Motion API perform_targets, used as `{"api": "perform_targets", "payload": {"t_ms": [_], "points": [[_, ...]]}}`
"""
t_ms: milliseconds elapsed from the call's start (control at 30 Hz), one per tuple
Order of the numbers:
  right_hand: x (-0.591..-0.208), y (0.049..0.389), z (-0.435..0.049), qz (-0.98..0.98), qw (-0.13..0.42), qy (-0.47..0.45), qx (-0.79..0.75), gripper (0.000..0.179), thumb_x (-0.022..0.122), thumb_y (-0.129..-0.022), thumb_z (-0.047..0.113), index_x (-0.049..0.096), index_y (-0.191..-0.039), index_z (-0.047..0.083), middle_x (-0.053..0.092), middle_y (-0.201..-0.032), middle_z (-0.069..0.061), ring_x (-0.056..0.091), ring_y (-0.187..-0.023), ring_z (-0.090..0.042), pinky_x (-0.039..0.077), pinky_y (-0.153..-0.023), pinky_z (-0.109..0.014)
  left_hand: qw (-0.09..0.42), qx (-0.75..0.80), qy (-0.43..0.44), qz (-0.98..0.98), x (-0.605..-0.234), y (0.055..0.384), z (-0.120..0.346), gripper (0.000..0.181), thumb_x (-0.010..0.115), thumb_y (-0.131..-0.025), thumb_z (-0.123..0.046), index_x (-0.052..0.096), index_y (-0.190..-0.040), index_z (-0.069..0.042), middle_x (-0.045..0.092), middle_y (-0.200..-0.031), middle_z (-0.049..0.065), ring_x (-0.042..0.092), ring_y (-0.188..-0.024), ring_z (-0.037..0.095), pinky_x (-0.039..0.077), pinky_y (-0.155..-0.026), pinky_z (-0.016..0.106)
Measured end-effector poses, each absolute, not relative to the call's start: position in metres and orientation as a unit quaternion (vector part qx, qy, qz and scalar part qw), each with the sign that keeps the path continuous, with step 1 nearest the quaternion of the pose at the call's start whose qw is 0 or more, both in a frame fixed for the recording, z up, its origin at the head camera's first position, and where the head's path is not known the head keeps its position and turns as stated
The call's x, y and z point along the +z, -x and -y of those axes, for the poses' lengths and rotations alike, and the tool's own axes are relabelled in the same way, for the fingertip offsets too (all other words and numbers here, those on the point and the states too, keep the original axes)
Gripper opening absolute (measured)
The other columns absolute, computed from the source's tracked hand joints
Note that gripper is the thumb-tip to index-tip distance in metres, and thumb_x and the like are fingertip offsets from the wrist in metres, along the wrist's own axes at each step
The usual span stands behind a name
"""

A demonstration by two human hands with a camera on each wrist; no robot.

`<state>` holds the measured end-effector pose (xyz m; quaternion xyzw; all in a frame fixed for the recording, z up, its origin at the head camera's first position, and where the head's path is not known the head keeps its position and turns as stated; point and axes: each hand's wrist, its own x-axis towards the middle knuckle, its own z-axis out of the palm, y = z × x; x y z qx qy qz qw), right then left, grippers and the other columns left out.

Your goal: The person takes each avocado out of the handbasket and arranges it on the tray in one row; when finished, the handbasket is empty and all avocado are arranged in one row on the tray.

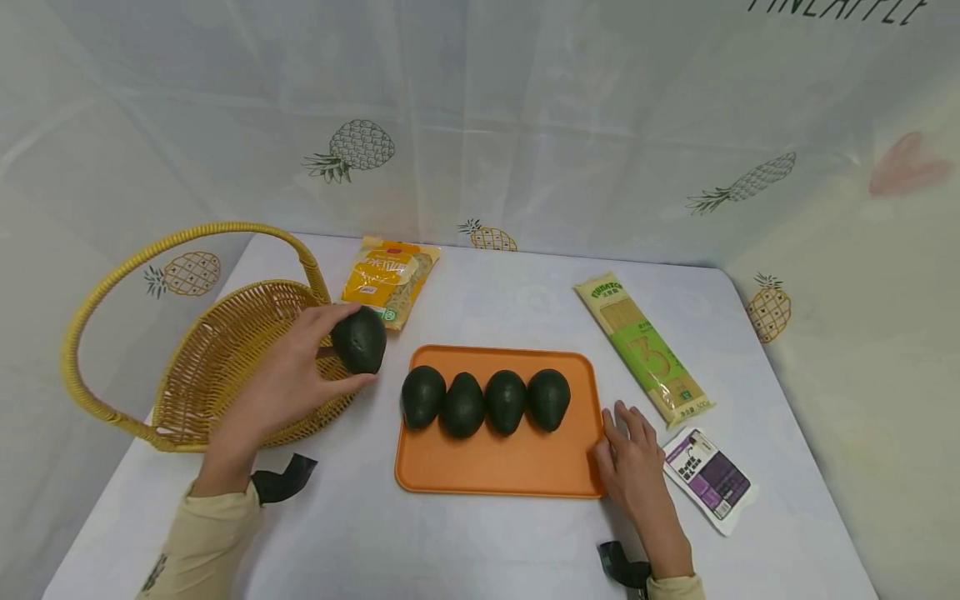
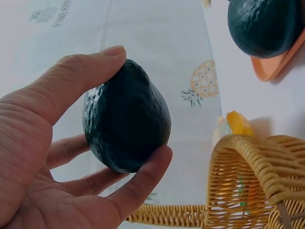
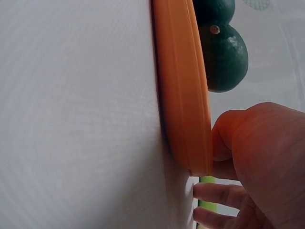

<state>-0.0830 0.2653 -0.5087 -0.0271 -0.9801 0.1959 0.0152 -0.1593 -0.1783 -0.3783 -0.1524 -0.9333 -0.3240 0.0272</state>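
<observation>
My left hand [image 1: 288, 379] holds a dark green avocado [image 1: 359, 340] between thumb and fingers, above the right rim of a yellow wicker basket [image 1: 251, 362]. In the left wrist view the avocado [image 2: 128, 119] is gripped at its sides, with the basket's weave [image 2: 257, 167] at lower right. An orange tray [image 1: 495, 467] carries several more avocados [image 1: 506, 402] in a row along its far half. My right hand [image 1: 636, 467] rests at the tray's right edge. Seen from the right wrist, the thumb [image 3: 223, 136] is against the tray rim and two fingers reach down to the table.
Behind the basket's right side lies an orange-and-yellow food packet [image 1: 390, 279]. A green noodle packet [image 1: 645, 350] lies slantwise right of the tray. Beside the right hand is a white-and-purple packet [image 1: 711, 479]. A pineapple-print cloth [image 1: 525, 125] hangs behind the white table [image 1: 450, 550].
</observation>
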Motion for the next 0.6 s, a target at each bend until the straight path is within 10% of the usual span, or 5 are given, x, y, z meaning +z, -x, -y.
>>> {"api": "perform_targets", "payload": {"t_ms": [600], "points": [[-0.509,0.084,-0.266,0.977,0.002,0.042,0.207,0.052,0.054,-0.106,0.013,0.051,-0.155,-0.002,0.039,-0.167,-0.026,0.028,-0.157,-0.049,0.033,-0.119,-0.078,0.003,-0.33,0.161,0.93,-0.386,0.16,0.161,0.09,0.095,-0.083,-0.024,0.048,-0.159,-0.011,0.054,-0.143,0.017,0.058,-0.128,0.037,0.053,-0.108,0.065]]}}
